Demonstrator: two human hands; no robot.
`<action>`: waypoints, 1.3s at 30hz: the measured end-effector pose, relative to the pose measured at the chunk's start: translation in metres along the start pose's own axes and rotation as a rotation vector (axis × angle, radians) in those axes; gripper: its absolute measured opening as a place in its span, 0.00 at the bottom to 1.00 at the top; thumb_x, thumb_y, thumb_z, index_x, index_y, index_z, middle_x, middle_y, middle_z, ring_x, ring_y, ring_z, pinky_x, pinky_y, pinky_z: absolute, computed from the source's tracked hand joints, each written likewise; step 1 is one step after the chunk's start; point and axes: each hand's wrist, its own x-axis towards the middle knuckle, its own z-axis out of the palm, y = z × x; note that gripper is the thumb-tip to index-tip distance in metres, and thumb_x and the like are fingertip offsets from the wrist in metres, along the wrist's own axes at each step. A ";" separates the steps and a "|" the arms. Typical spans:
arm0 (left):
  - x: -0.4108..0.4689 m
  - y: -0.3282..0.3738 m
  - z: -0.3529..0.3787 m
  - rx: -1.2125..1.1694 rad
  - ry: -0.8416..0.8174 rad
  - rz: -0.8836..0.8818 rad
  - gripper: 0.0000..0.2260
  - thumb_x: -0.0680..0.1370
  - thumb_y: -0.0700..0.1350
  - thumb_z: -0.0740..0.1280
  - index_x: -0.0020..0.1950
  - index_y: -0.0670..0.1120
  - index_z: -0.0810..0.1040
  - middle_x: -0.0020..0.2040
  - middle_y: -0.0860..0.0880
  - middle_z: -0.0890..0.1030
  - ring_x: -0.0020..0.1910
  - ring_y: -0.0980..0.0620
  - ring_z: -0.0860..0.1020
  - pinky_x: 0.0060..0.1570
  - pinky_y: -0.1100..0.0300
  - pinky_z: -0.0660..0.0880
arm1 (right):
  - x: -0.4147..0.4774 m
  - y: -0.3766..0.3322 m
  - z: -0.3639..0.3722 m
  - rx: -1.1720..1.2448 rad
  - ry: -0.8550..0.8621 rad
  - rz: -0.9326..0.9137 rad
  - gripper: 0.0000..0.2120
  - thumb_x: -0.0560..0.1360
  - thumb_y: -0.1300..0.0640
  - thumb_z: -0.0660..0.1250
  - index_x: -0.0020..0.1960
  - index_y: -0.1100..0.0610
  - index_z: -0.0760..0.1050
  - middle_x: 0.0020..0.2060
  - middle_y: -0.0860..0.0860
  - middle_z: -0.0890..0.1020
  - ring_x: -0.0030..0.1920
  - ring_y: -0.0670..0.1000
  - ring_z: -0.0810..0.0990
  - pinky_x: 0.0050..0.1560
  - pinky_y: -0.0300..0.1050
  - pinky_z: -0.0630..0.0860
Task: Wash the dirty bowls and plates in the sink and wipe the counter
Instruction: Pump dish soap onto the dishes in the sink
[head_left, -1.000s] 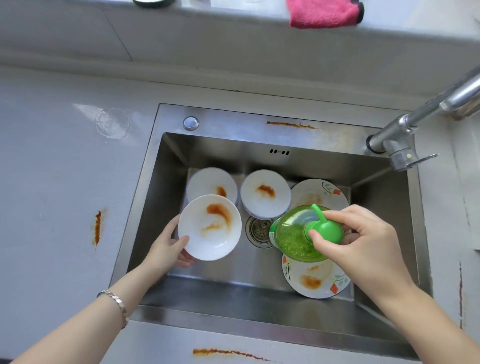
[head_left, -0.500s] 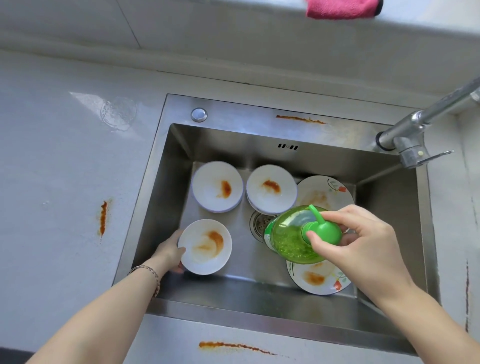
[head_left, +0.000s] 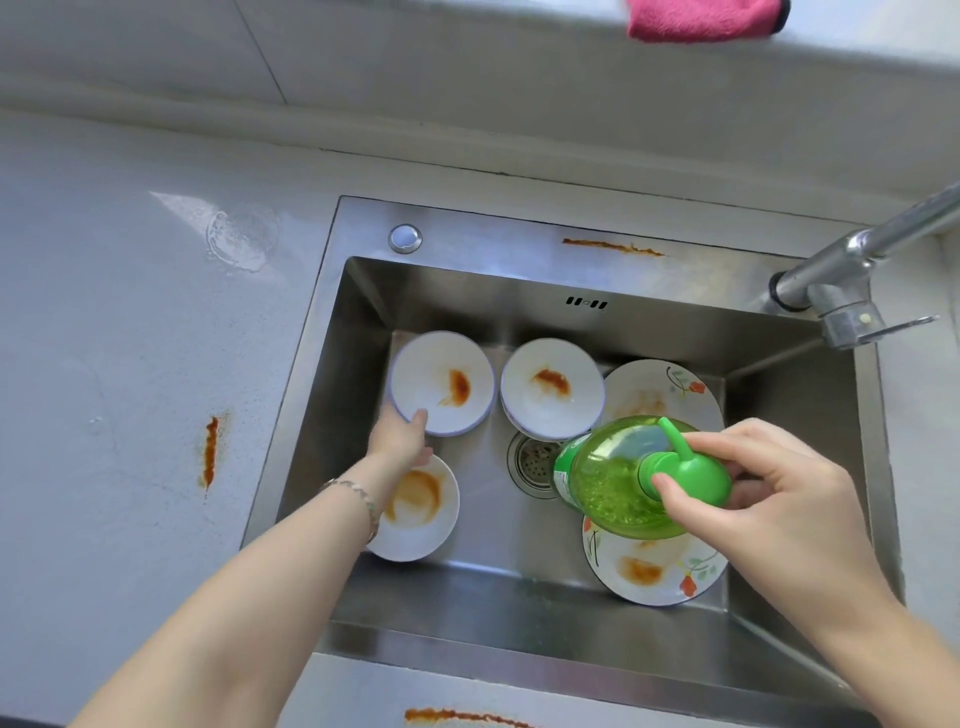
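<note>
Over the sink (head_left: 493, 660), the right hand (head_left: 769, 499) grasps the green soap bottle (head_left: 613, 488) by its pump cap. The bottle lies tipped, base toward the drain (head_left: 531, 463), hiding the near plate's (head_left: 654, 571) far edge. The left hand (head_left: 400, 435) pinches the back-left bowl's (head_left: 441, 382) rim, thumb on top and other fingers hidden, and its forearm covers part of the near bowl (head_left: 423, 512).

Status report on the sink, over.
Left hand grips rim of back-left bowl. Right hand holds green soap bottle over sink. Dishes all dirty; nothing in the way.
</note>
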 end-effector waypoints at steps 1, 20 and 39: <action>0.003 0.005 0.004 -0.079 0.019 -0.042 0.22 0.81 0.44 0.58 0.74 0.46 0.57 0.52 0.39 0.77 0.33 0.46 0.79 0.25 0.60 0.79 | 0.000 0.000 -0.001 -0.001 0.007 0.004 0.19 0.60 0.65 0.78 0.42 0.46 0.79 0.38 0.48 0.77 0.34 0.45 0.76 0.31 0.33 0.74; -0.058 -0.011 -0.028 0.328 -0.225 0.192 0.24 0.77 0.35 0.55 0.70 0.52 0.64 0.35 0.42 0.82 0.29 0.47 0.82 0.30 0.57 0.80 | 0.001 0.018 -0.030 0.007 0.098 0.076 0.14 0.61 0.65 0.77 0.44 0.53 0.81 0.35 0.48 0.76 0.37 0.45 0.77 0.34 0.28 0.75; -0.049 -0.048 0.055 0.640 -0.308 0.177 0.21 0.79 0.39 0.62 0.72 0.45 0.65 0.64 0.44 0.75 0.58 0.44 0.75 0.46 0.64 0.72 | -0.005 0.042 -0.065 0.049 0.134 0.095 0.18 0.60 0.56 0.76 0.39 0.33 0.79 0.40 0.45 0.79 0.36 0.44 0.78 0.36 0.28 0.76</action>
